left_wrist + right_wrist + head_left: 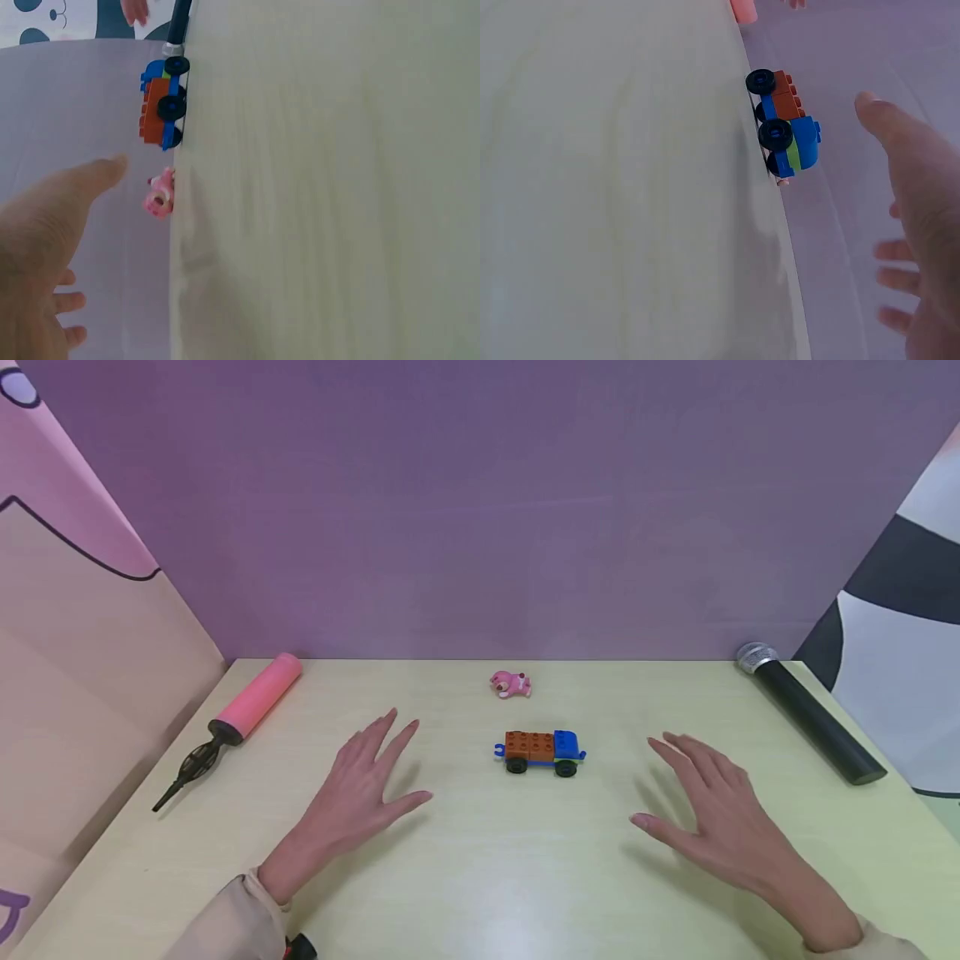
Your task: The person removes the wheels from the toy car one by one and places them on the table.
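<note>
A toy truck [542,752] built of orange and blue bricks with black wheels stands mid-table, its blue cab to the right. Behind it lies a small pink animal figurine [512,684]. My left hand [358,793] hovers over the table to the left of the truck, fingers spread and holding nothing. On the other side, my right hand [712,814] is held above the tabletop, thumb apart from the fingers, also holding nothing. Both wrist views show the truck [160,105] [786,124] beyond the thumb, apart from the hand.
A pink hand pump [258,697] with a black nozzle lies at the table's left. Along the right side rests a black microphone [817,718] with a silver head. The pale table [480,877] meets a purple panel [480,527] at the back, with printed panels at both sides.
</note>
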The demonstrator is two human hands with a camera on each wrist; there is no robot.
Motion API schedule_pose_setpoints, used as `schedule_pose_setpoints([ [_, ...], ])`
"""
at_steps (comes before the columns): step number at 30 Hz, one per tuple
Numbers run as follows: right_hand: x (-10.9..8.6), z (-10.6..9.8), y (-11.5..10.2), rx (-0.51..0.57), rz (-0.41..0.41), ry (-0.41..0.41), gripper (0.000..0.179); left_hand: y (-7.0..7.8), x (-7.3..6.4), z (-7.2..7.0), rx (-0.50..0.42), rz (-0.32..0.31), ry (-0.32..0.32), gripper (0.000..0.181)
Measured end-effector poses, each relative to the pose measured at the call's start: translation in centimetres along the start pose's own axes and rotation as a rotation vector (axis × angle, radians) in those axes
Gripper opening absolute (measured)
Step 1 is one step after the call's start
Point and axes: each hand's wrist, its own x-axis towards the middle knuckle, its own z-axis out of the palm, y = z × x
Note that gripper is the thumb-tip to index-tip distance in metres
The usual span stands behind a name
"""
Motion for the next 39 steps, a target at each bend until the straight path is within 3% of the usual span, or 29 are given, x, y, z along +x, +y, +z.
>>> schedule_pose_setpoints([
  [6, 1.2, 1.2, -1.1, 0.198, 0.067, -0.026, 0.063, 1.0, 1.4, 1.1, -0.156, 0.002, 0.034, 0.080],
  [13, 3.2, 3.7, -1.0, 0.363, 0.022, 0.062, 0.044, 1.9, 3.2, 3.0, -0.452, -0.127, -0.035, 0.073],
  [19, 4.5, 5.2, -0.7, 0.473, 0.076, 0.050, 0.038, 2.2, 4.7, 4.4, -0.613, -0.118, -0.057, 0.063],
  [27, 5.4, 6.4, -0.7, 0.518, 0.053, 0.068, 0.038, 2.7, 6.3, 6.2, -0.722, -0.076, -0.054, 0.054],
  [39, 6.2, 7.2, -0.9, 0.532, 0.064, 0.084, 0.037, 3.6, 7.8, 7.4, -0.753, -0.086, -0.082, 0.050],
])
